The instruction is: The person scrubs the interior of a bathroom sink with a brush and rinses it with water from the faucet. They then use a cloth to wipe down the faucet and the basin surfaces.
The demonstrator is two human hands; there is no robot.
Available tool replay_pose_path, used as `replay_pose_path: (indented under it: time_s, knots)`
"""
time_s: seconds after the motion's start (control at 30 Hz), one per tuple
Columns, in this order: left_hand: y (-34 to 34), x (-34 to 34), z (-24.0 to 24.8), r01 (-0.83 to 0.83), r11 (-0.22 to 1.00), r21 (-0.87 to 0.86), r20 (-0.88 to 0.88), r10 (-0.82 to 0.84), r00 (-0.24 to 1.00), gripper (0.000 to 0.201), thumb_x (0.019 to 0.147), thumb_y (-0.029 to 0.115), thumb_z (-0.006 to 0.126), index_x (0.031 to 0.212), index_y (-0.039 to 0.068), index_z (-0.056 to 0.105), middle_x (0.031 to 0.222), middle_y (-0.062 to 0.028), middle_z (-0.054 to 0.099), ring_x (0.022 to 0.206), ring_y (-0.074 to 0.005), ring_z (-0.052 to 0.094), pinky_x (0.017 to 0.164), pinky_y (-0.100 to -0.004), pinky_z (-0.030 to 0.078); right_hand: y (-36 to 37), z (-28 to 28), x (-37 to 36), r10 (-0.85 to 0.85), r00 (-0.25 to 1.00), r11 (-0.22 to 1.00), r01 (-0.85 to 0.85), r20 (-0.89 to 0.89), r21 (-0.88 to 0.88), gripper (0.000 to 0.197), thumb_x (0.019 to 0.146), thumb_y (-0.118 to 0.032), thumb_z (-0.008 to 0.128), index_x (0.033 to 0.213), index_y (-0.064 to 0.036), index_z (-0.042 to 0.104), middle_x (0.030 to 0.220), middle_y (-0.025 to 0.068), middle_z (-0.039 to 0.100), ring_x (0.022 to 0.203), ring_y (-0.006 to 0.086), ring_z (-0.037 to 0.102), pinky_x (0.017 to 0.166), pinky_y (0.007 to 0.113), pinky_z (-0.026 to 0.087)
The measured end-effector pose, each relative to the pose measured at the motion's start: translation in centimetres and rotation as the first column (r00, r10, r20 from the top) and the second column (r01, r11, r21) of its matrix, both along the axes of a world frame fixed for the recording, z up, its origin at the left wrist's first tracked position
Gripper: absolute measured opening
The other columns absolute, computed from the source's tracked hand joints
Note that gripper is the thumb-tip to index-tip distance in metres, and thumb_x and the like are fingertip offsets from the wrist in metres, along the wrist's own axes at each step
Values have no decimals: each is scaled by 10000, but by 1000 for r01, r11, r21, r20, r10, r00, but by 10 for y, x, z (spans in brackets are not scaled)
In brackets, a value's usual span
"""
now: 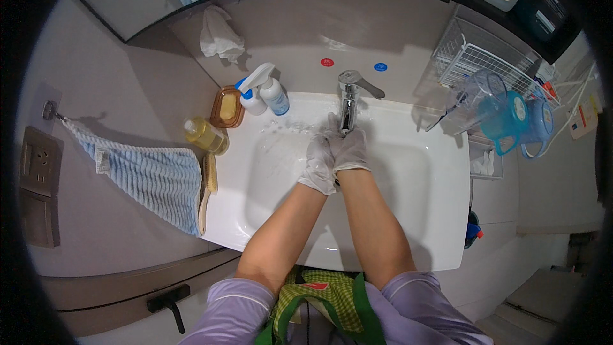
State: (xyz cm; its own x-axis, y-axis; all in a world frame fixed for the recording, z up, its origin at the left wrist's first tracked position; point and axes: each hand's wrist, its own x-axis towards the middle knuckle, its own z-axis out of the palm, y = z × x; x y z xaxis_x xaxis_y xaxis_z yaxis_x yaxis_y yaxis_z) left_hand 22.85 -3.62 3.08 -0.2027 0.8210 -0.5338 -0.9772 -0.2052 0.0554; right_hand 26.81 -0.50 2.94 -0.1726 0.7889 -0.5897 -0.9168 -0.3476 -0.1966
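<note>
White gloves cover both of my hands, which meet below the spout of a chrome tap [348,105] over a white washbasin [268,179]. My left hand [317,161] presses against my right hand [351,151]. Some gloved fingertips point up beside the spout, but the hands overlap and the tap hides part of them, so I cannot tell how the fingers are bent. No object shows between them. Water drops and wet streaks lie on the basin's back rim to the left of the tap.
Along the basin's left side are a spray bottle [273,96], a soap dish [228,115], a yellow liquid bottle [207,137] and a brush [207,185]. A blue striped towel [147,172] hangs there. On the right are a wire basket [476,64] and blue cups [504,124].
</note>
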Motion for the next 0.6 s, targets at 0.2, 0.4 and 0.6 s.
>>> replay_pose_path:
  time_s: [0.2,0.4,0.6]
  knots:
    - [-3,6,12,358,930,-89,-338,-366,867,289,1038,179,380,1220,-13,496,1127,-159,578,1003,-263,586,993,-406,484,5,-6,45,-327,-611,615,-716,721,-329,356,985,-344,523,1008,-12,648,1067,146,675,1034,299,653,833,373,520]
    - [-8,17,-9,408,898,-162,-321,-439,839,252,1028,230,444,1156,38,546,965,-70,595,884,-200,595,858,-322,514,-8,-19,138,-193,-189,787,-616,963,37,497,976,-352,495,1298,20,563,1341,266,549,1329,346,462,1098,451,364]
    - [-34,-12,-60,572,702,-424,-739,-633,229,268,1011,217,505,1196,35,572,1048,-48,612,922,-157,588,837,-283,492,27,-40,220,-109,-851,938,-258,513,-229,665,980,-426,478,1446,40,388,1478,302,385,1406,404,334,1164,460,255]
